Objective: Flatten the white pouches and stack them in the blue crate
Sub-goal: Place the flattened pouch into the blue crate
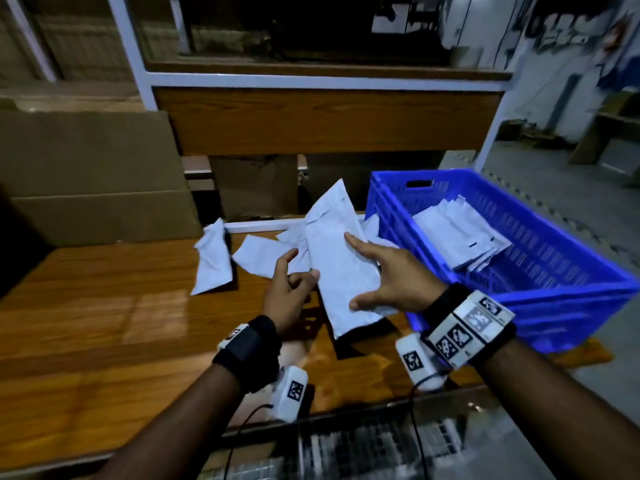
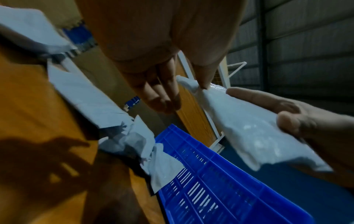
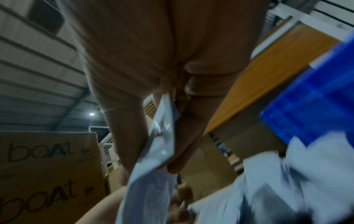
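Observation:
My right hand (image 1: 360,271) grips a white pouch (image 1: 337,271) between thumb and fingers and holds it tilted above the wooden table (image 1: 104,306). The right wrist view shows that pouch (image 3: 162,136) pinched in the right hand (image 3: 151,171). My left hand (image 1: 296,271) hangs beside the pouch's left edge with its fingers (image 2: 162,98) loosely curled, and its thumb touches the pouch (image 2: 249,128). The blue crate (image 1: 519,292) stands at the right with a stack of flat pouches (image 1: 460,233) inside. Loose crumpled pouches (image 1: 213,261) lie on the table behind my hands.
Cardboard boxes (image 1: 86,174) stand at the left beyond the table. A white-framed wooden shelf unit (image 1: 311,119) rises behind. The table's front edge (image 1: 311,420) is near my wrists, and the crate overhangs the table's right side.

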Demonstrator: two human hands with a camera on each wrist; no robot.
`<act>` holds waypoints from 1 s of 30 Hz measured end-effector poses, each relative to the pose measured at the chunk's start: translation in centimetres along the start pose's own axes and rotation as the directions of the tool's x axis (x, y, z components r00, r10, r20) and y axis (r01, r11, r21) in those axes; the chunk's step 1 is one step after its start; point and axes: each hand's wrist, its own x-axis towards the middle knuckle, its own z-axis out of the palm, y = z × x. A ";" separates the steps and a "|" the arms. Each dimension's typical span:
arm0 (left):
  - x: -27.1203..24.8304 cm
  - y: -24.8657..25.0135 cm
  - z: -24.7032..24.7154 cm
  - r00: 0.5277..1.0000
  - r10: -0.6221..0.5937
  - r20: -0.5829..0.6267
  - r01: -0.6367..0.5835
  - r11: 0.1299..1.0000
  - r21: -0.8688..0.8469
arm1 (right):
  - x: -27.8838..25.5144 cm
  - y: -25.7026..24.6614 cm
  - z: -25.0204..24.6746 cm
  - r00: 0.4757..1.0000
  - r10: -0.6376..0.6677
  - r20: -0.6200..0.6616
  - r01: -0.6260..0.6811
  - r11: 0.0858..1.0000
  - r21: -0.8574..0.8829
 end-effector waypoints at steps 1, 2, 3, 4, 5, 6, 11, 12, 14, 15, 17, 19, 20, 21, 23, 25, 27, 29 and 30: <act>1.2 0.6 1.4 1.000 0.026 -0.004 -0.025 0.995 0.092 | 0.4 1.1 -2.3 1.000 -0.002 -0.014 0.002 1.000 -0.026; 2.1 1.0 2.3 0.999 0.050 0.004 -0.050 0.977 0.207 | 0.9 1.9 -4.3 1.000 0.000 -0.028 -0.001 0.999 -0.050; 2.9 1.4 3.4 0.996 0.080 0.026 -0.085 0.945 0.317 | 1.4 3.0 -6.4 0.999 0.008 -0.043 -0.011 0.997 -0.071; 3.9 1.7 4.9 0.991 0.117 0.065 -0.134 0.903 0.408 | 1.9 4.3 -8.7 0.998 0.019 -0.060 -0.025 0.994 -0.103; 4.5 2.0 6.1 0.982 0.147 0.121 -0.187 0.859 0.477 | 2.4 5.5 -10.8 0.996 0.035 -0.077 -0.046 0.988 -0.144; 5.3 2.5 7.7 0.970 0.166 0.178 -0.237 0.808 0.539 | 3.0 7.0 -12.9 0.993 0.057 -0.099 -0.075 0.979 -0.190; 7.9 3.7 14.6 0.923 0.171 0.345 -0.376 0.601 0.705 | 6.2 15.5 -19.0 0.964 0.227 -0.137 -0.255 0.935 -0.247; 8.3 3.8 15.6 0.915 0.177 0.364 -0.395 0.581 0.712 | 6.8 17.4 -19.3 0.957 0.263 -0.120 -0.285 0.926 -0.248; 9.3 3.9 17.7 0.903 0.193 0.385 -0.425 0.538 0.728 | 8.0 21.0 -19.2 0.944 0.327 -0.049 -0.328 0.909 -0.259; 9.7 3.9 18.4 0.902 0.193 0.386 -0.428 0.513 0.744 | 8.5 22.4 -18.6 0.936 0.351 -0.010 -0.340 0.900 -0.271; 10.3 4.0 19.6 0.911 0.177 0.373 -0.412 0.454 0.790 | 9.3 25.1 -16.7 0.924 0.379 0.045 -0.350 0.888 -0.299; 11.2 3.8 20.4 0.924 0.145 0.353 -0.381 0.400 0.834 | 9.9 27.4 -14.1 0.904 0.414 0.106 -0.376 0.889 -0.262; 11.6 3.8 20.5 0.929 0.140 0.343 -0.370 0.367 0.853 | 10.2 28.4 -12.9 0.897 0.421 0.134 -0.380 0.890 -0.250; 12.2 3.8 20.6 0.932 0.141 0.333 -0.362 0.327 0.873 | 10.7 29.2 -11.8 0.893 0.420 0.163 -0.370 0.890 -0.267; 13.1 3.8 20.3 0.935 0.135 0.329 -0.353 0.254 0.900 | 11.5 30.2 -10.2 0.876 0.433 0.214 -0.342 0.868 -0.360; 13.6 3.7 20.1 0.935 0.129 0.331 -0.352 0.229 0.907 | 12.2 30.8 -9.1 0.871 0.439 0.219 -0.322 0.848 -0.421; 13.7 3.2 20.2 0.933 0.145 0.330 -0.356 0.229 0.906 | 12.8 31.6 -8.4 0.873 0.441 0.210 -0.304 0.827 -0.472; 13.6 2.8 20.3 0.933 0.155 0.324 -0.354 0.254 0.900 | 13.2 32.6 -8.1 0.857 0.466 0.221 -0.295 0.795 -0.531; 13.6 2.7 20.3 0.935 0.156 0.319 -0.352 0.274 0.895 | 13.2 32.8 -8.0 0.843 0.489 0.225 -0.297 0.771 -0.563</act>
